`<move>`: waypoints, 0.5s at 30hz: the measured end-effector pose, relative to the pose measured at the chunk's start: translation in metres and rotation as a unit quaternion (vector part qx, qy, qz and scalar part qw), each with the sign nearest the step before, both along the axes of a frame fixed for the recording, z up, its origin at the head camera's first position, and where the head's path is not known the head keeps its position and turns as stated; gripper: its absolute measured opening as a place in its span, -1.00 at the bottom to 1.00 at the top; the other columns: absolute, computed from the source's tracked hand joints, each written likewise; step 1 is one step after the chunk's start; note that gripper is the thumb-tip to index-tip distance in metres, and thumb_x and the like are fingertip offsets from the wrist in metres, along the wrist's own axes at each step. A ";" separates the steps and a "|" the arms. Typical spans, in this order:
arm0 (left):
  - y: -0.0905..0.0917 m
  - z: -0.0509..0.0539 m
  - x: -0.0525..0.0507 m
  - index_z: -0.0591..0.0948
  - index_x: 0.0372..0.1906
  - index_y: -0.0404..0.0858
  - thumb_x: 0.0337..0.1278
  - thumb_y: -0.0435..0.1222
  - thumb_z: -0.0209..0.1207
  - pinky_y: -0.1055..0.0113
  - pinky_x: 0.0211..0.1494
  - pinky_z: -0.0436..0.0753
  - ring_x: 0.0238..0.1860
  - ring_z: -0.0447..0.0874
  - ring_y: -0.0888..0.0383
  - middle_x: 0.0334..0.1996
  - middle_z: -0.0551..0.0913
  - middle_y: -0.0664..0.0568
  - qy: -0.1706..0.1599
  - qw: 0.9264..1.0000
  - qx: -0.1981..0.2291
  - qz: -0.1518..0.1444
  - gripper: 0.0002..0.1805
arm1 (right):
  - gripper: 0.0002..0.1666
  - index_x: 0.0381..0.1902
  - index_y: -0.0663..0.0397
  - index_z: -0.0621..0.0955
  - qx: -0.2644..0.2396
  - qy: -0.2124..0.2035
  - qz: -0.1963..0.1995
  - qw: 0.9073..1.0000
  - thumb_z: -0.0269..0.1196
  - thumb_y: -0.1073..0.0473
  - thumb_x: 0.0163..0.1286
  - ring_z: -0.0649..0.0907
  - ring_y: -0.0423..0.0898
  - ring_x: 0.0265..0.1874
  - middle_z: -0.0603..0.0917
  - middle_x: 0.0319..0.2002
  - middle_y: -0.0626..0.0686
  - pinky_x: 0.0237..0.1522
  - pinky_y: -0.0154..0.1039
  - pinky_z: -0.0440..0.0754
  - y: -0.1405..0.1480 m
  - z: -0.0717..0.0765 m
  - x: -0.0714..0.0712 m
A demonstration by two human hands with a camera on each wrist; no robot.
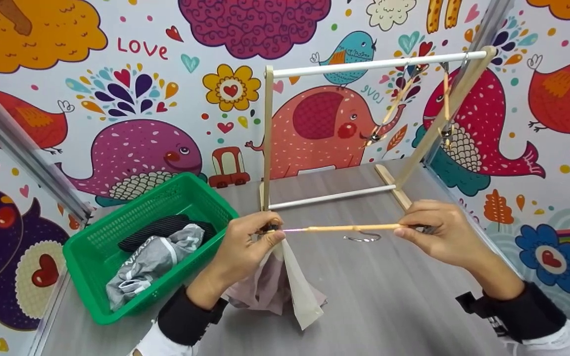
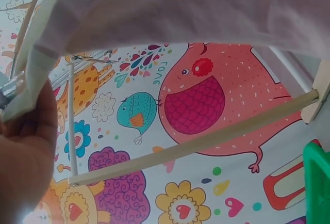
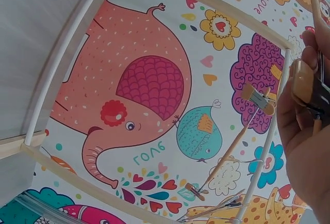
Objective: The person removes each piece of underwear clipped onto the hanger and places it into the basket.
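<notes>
A wooden clip hanger [image 1: 359, 228] is stretched level between both hands, its metal hook [image 1: 364, 239] lying below the bar toward the table. At the hanger's left end my left hand [image 1: 245, 244] pinches the clip, and a pale pinkish-beige cloth [image 1: 265, 287] hangs beneath these fingers. The cloth [image 2: 180, 12] fills the top of the left wrist view. My right hand [image 1: 441, 235] pinches the clip at the other end; in the right wrist view this wooden-faced clip [image 3: 303, 82] shows between thumb and fingers. No cloth shows at that end.
A rack with a white top rail [image 1: 344, 66] stands behind the hands. Two clip hangers, one of them a nearer hanger [image 1: 398, 101], hang at its right side. On the left sits a green basket [image 1: 79, 291] with a grey cloth [image 1: 151, 262] and a dark striped cloth [image 1: 151, 232].
</notes>
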State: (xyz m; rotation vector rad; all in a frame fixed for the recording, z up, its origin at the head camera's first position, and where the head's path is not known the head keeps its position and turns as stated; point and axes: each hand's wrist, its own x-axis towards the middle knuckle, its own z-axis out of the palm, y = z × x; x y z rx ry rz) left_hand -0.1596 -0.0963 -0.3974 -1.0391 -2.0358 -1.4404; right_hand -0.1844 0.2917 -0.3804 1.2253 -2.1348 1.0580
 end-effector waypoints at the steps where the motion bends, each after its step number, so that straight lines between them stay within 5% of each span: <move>1: 0.000 0.000 0.000 0.69 -0.18 -0.28 0.21 -0.57 0.35 0.36 -0.35 0.58 -0.39 0.54 0.12 -0.42 0.63 0.02 0.001 1.000 0.000 -0.001 -0.82 | -0.65 -0.33 0.14 0.83 -0.004 0.000 0.004 1.000 0.56 0.58 -0.07 0.57 -0.17 -0.44 0.72 -0.42 -0.06 -0.41 -0.40 0.58 0.001 -0.001 0.000; 15: 0.002 -0.001 -0.001 0.68 -0.22 -0.31 0.21 -0.57 0.34 0.38 -0.39 0.52 -0.42 0.51 0.13 -0.44 0.60 0.01 0.017 1.000 0.001 0.004 -0.85 | -0.60 -0.34 0.17 0.81 -0.023 -0.007 0.030 0.999 0.51 0.67 -0.10 0.53 -0.20 -0.54 0.68 -0.47 0.00 -0.51 -0.44 0.53 0.002 -0.007 -0.001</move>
